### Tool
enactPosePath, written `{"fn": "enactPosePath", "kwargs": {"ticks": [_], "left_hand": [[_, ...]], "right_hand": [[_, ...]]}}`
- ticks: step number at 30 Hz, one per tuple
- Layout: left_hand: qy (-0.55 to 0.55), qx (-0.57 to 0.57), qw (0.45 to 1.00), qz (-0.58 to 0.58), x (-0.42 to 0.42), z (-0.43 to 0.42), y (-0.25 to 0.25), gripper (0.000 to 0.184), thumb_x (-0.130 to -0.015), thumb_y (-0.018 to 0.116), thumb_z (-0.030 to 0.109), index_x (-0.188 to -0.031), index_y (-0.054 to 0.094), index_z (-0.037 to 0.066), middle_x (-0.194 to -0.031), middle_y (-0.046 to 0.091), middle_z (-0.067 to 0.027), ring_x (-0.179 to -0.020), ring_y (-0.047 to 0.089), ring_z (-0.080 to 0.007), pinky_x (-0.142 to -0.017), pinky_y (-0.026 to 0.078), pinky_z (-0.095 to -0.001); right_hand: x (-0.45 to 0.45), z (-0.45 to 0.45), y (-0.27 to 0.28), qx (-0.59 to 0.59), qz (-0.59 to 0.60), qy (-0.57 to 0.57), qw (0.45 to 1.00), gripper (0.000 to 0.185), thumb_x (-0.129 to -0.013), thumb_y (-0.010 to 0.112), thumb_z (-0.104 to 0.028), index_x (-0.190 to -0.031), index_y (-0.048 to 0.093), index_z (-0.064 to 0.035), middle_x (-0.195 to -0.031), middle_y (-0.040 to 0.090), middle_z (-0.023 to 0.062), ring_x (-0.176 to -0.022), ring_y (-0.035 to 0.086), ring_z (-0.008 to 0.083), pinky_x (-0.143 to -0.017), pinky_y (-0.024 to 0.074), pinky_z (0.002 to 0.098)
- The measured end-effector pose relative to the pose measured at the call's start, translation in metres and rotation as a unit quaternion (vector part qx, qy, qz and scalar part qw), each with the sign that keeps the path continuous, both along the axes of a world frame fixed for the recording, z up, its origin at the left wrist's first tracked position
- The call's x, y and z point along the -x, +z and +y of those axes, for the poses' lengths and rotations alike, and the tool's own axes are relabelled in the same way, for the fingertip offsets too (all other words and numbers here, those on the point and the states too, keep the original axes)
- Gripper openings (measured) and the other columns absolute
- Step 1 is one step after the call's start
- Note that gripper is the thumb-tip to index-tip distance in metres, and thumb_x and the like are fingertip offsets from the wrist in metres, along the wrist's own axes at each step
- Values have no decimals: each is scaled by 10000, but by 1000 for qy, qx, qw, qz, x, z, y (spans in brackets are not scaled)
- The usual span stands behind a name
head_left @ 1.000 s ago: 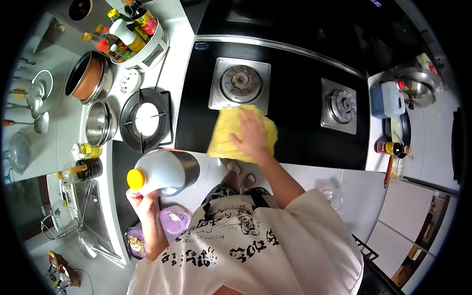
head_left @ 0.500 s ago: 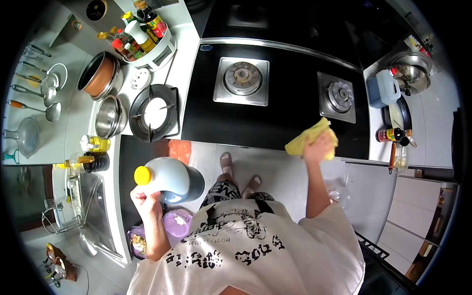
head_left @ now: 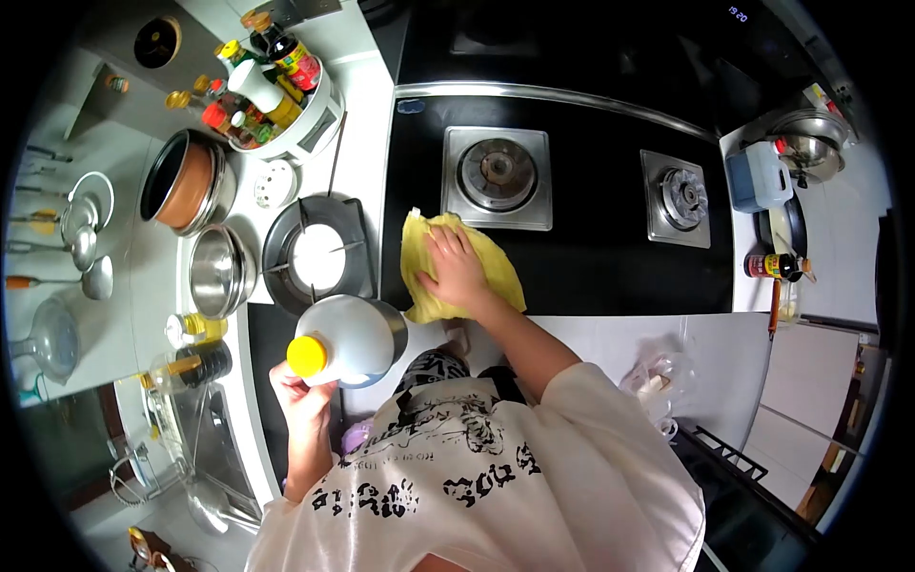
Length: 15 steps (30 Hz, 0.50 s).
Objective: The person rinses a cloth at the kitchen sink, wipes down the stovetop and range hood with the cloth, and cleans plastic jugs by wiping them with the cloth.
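Note:
In the head view, my left hand (head_left: 303, 396) is closed on a large translucent plastic jug (head_left: 362, 334) near its yellow cap. The jug is tilted, held at the counter's front edge. Its handle is mostly hidden. My right hand (head_left: 456, 271) lies flat on a yellow cloth (head_left: 491, 272), pressing it against the black stovetop (head_left: 591, 272) near its left front corner. The fingers are stretched out and the thumb is spread. Just behind the cloth is the left burner (head_left: 498, 176) in its square metal tray; the right burner (head_left: 681, 197) sits farther right.
To the left, a pan support (head_left: 286, 250) rests on the counter beside stacked steel bowls (head_left: 217, 272), a brown pot (head_left: 181, 186) and a white rack (head_left: 319, 119) of sauce bottles. A blue-grey jug (head_left: 758, 179) and a sauce bottle (head_left: 767, 266) are on the right counter.
My right hand has swept the yellow cloth leftward along the stovetop, from near the right burner to the left front corner. My left hand has shifted slightly right with the jug.

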<state>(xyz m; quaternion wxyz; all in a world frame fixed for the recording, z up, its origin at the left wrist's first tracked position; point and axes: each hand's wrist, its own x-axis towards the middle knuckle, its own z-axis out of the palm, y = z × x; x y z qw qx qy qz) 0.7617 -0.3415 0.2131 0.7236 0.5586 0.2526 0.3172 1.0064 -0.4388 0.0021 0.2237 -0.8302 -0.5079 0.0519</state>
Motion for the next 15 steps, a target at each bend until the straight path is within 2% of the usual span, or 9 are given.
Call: {"fn": "enactPosePath", "kwargs": {"ticks": [2,3,6,10,12,14,15], "left_hand": [[-49,-1,999,3,-9,16,2,161,-634,620,-68,-790,647,-44,-755,652,-49,-650,590,-102,-617,450,-229],[-57,1,998,3,-12,23,1,160,-631,610,-73,-785,643,-45,-748,649,-49,-641,585,-101,-607,446,-228],[-79,6,997,2,-20,38,0,167,-621,582,-86,-775,634,-46,-728,640,-50,-616,572,-98,-578,435,-227],[-97,20,995,-7,-26,50,-1,189,-600,559,-100,-767,632,-47,-708,634,-51,-596,565,-97,-546,423,-233],[-88,31,996,-11,-28,52,1,194,-592,553,-104,-760,631,-49,-705,634,-51,-592,564,-97,-535,418,-233],[-65,44,997,-15,-28,50,8,194,-586,551,-106,-754,631,-51,-706,635,-52,-590,563,-96,-530,414,-231],[-72,35,997,-9,-27,53,7,183,-584,549,-101,-742,625,-52,-706,633,-51,-587,560,-92,-534,409,-221]], "right_hand": [[-6,-18,-3,-15,17,-6,1000,663,-837,614,-413,-1330,470,6,-1400,443,158,-1352,350,310,-1166,192,458],[-11,-27,2,40,3,-34,999,680,-838,610,-424,-1344,458,5,-1387,449,181,-1346,356,322,-1160,198,476],[-29,-77,9,59,38,-110,991,710,-838,608,-431,-1369,432,4,-1382,447,206,-1355,341,351,-1154,197,503],[-55,-164,-3,90,-48,-312,944,706,-877,555,-416,-1415,374,5,-1411,414,243,-1366,308,403,-1142,193,531],[-65,-218,-15,104,-135,-413,895,648,-901,534,-347,-1417,366,8,-1412,409,258,-1352,317,430,-1120,216,543],[-69,-295,-60,189,-294,-514,783,633,-911,507,-353,-1423,366,-9,-1467,392,180,-1391,299,347,-1135,244,469],[-64,-327,-69,191,-266,-578,747,584,-920,492,-349,-1379,394,-2,-1408,419,187,-1329,334,351,-1092,272,468]]}}
